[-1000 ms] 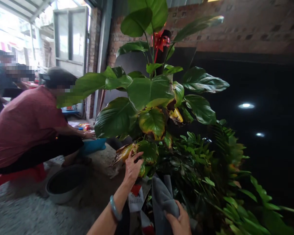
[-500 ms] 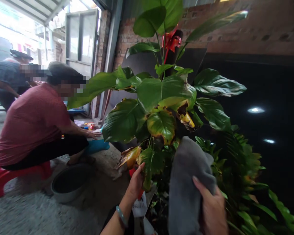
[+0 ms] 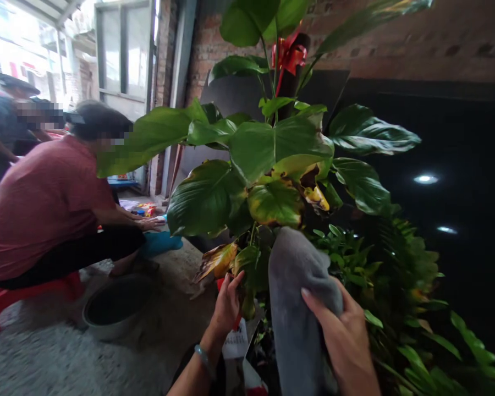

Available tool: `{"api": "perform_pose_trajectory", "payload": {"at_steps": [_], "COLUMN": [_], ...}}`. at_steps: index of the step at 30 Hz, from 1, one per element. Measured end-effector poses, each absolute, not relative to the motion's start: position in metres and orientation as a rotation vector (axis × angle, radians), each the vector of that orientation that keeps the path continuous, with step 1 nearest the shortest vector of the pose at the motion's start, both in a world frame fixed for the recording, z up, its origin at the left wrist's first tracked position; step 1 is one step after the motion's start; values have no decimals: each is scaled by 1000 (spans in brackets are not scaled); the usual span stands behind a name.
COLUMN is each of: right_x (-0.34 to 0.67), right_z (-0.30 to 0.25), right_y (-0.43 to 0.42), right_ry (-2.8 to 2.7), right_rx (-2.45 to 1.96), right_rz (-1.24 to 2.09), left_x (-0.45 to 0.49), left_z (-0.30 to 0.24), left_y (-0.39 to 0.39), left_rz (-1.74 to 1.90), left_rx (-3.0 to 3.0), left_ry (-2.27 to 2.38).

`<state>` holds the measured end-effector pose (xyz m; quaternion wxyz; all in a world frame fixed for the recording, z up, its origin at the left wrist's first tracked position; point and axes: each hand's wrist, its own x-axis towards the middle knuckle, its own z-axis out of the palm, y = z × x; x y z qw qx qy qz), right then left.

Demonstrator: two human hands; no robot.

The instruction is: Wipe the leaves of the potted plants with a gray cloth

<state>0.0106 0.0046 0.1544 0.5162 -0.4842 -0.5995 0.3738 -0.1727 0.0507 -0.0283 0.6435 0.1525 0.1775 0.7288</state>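
A tall potted plant (image 3: 268, 148) with broad green leaves, some yellowed and browned, fills the middle; a red ribbon (image 3: 289, 55) is tied to its pole. My left hand (image 3: 227, 303) grips a low green leaf (image 3: 253, 267) from below. My right hand (image 3: 340, 341) holds a grey cloth (image 3: 295, 291) draped over its fingers, pressed up against the lower leaves.
A person in a red shirt (image 3: 45, 203) crouches at left on a red stool (image 3: 8, 300), hands on a blue tub (image 3: 159, 242). A grey basin (image 3: 111, 311) sits on the gravel floor. Ferny plants (image 3: 396, 286) stand right, with a dark panel and brick wall behind.
My right hand has lifted the grey cloth from low down up to the plant's lower leaves. My left hand has stayed on the low leaf.
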Motion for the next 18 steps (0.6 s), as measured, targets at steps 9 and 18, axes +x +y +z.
{"api": "perform_pose_trajectory", "payload": {"at_steps": [9,18], "right_x": [3,-13], "right_z": [100,133], "right_y": [-8,43], "right_ry": [-1941,-1519], "right_rx": [-1107,-1073], "right_rz": [1352,856], "left_x": [-168,-167], "left_z": [-18,-15], "left_y": [50,45], "left_rz": [1671,1637], "left_rx": [258,316], "left_ry": [465,451]}}
